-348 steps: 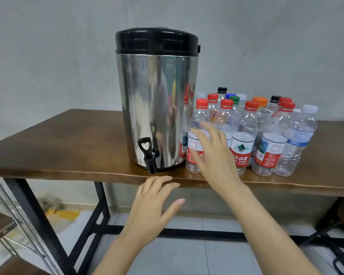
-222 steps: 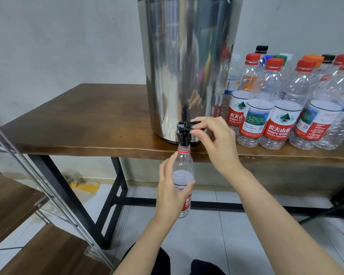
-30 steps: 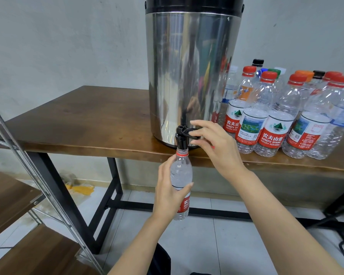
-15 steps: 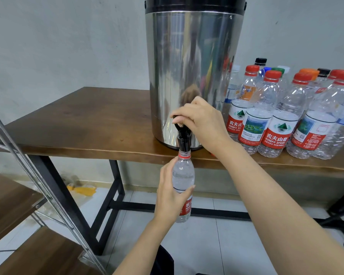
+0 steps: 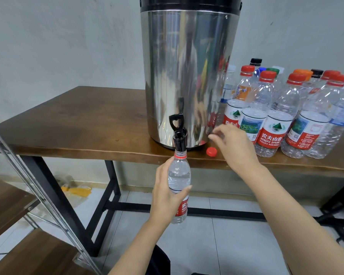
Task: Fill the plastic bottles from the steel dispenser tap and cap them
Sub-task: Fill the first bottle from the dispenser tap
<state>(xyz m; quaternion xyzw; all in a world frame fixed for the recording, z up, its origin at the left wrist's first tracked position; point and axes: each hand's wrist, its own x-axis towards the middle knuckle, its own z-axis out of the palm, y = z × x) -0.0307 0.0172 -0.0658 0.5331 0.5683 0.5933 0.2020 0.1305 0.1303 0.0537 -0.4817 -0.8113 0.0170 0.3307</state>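
Observation:
A tall steel dispenser [image 5: 189,76] with a black lid stands on the wooden table [image 5: 77,120]. Its black tap [image 5: 178,133] sticks out over the table's front edge, lever upright. My left hand [image 5: 167,193] grips a clear plastic bottle [image 5: 179,175] with a red label, its open neck right under the spout; the bottle looks full of water nearly up to the neck. A loose red cap [image 5: 211,151] lies on the table beside the dispenser's base. My right hand [image 5: 232,145] hovers just above and right of that cap, fingers loosely bent, holding nothing.
Several capped plastic bottles [image 5: 282,116] with red, orange, green and black caps crowd the table to the dispenser's right. A metal shelf frame [image 5: 38,195] with wooden boards stands at the left. Black table legs and a tiled floor lie below.
My right hand has left the tap lever, which now stands upright, and moved right and down toward the red cap on the table. The bottle stays under the spout.

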